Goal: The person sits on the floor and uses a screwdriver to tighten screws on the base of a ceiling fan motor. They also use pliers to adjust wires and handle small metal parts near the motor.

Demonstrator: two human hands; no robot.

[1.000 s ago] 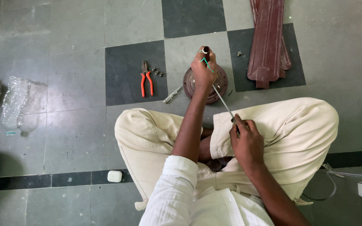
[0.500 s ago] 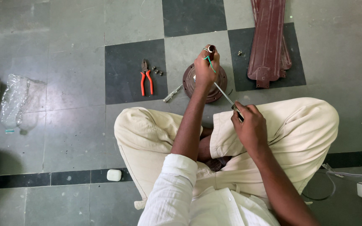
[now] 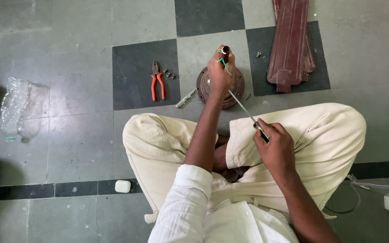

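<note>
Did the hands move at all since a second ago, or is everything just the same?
Hardly. The right hand shifted slightly on the screwdriver, and its shaft tilted a little. The left hand still grips the post on the round brown motor. The pliers and the fan blades on the floor stayed put.

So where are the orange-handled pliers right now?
In the head view the orange-handled pliers lie on a dark floor tile, to the left of the round brown motor housing that the left hand grips, beside a few small nuts.
</note>
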